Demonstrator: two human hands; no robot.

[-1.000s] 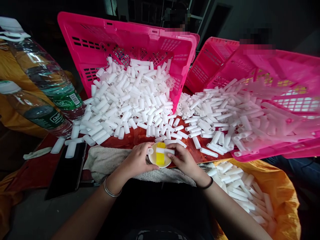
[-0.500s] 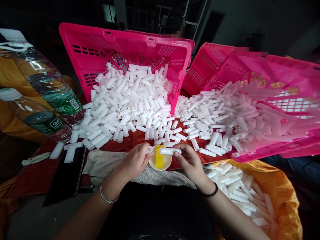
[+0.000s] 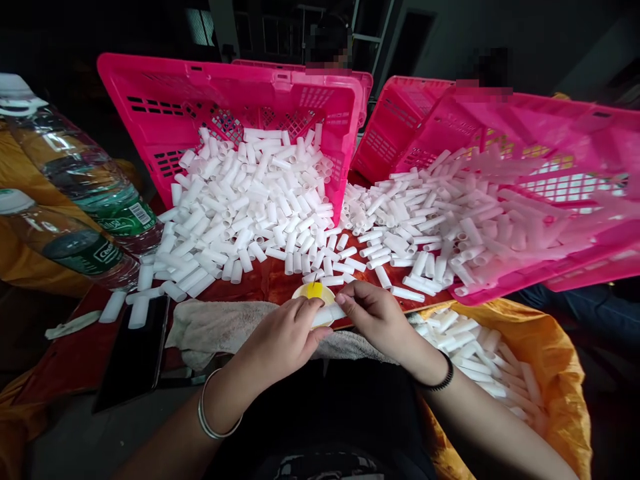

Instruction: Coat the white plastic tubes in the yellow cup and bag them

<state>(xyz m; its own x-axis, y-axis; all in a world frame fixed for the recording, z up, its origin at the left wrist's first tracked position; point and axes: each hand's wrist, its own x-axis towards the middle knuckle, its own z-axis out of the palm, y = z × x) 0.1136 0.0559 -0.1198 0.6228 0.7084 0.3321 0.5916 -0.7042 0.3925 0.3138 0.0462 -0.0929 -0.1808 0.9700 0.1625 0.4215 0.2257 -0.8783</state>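
Note:
Both hands meet over a small pale bowl near the table's front edge. My left hand is closed around one end of a white plastic tube. My right hand pinches the tube's other end between thumb and fingers. Whether this is one tube or two pieces end to end, I cannot tell, as the fingers cover much of it. Behind the tube, a yellow block with a thin dark pin on top shows in the bowl. A grey towel lies under my left wrist's side of the bowl.
Heaps of white tubes spill from tipped pink crates onto the red table. An orange sack of tubes stands at right. Two water bottles and a dark phone are at left. Two people are behind the crates.
My hands have come together. The pieces held apart, one in each hand, now meet between my fingers over the bowl. The view has shifted slightly to the right.

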